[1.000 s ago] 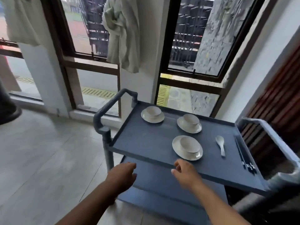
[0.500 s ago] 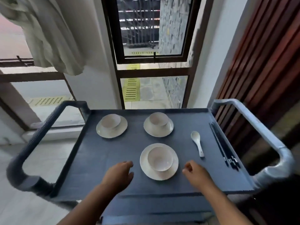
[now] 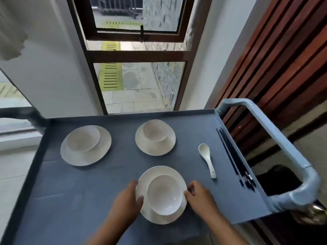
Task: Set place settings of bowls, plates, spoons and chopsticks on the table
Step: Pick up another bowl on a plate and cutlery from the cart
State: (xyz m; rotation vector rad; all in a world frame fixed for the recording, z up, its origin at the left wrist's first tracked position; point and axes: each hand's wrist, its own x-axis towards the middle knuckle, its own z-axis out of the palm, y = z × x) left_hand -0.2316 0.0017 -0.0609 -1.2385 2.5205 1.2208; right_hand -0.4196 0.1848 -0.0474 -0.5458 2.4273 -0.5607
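Head view: left hand (image 3: pixel 127 200) and right hand (image 3: pixel 200 198) pinch opposite rims of the near plate (image 3: pixel 159 170), fingers curled, bowl (image 3: pixel 164 194) sitting on it, at the cart tray's (image 3: pixel 85 188) front, spoon (image 3: pixel 207 160) and chopsticks (image 3: pixel 232 156) to its right.

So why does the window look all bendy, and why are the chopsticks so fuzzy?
Head view: the wide-angle lens bows the window frame and the cart handle; the chopsticks are smeared, probably motion blur; the daylight is soft, so the nearest plate throws almost no shadow.
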